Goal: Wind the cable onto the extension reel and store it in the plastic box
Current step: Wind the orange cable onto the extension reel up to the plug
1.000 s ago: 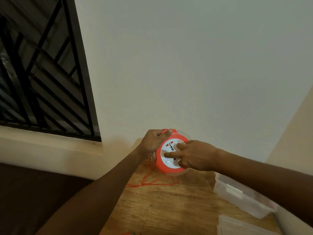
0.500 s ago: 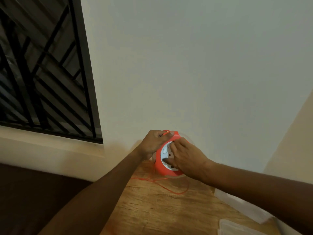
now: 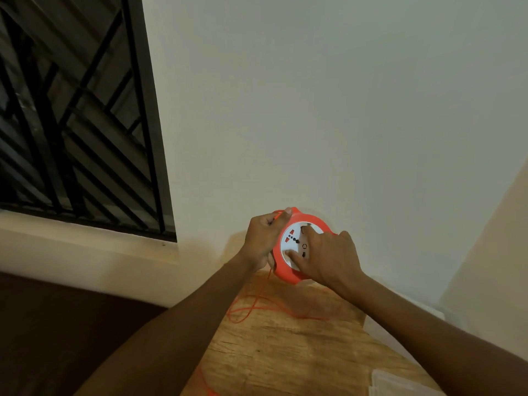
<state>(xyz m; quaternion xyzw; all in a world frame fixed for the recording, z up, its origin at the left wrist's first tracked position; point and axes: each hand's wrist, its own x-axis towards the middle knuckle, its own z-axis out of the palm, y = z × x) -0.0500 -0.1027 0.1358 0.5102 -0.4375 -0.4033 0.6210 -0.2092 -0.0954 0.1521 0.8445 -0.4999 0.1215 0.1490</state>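
The round orange extension reel [image 3: 285, 274] with a white socket face is held up above the far end of the wooden table [image 3: 274, 355]. My left hand [image 3: 264, 238] grips its left rim, thumb on the top edge, with the thin orange cable [image 3: 257, 305] passing under the palm. My right hand [image 3: 328, 260] lies over the white face, fingertips pressed on it. The cable hangs down from the reel, loops loosely on the table and trails off toward the near edge. The clear plastic box [image 3: 380, 331] shows partly behind my right forearm.
A pale wall stands directly behind the reel. A window with black diagonal bars [image 3: 71, 124] and a ledge are at the left. A clear plastic lid [image 3: 400, 384] lies at the table's near right corner. Dark floor lies left of the table.
My right hand's fingers have shifted around the white face, which has turned. The loose cable on the table has changed shape and drawn in toward the reel. The left hand keeps its grip.
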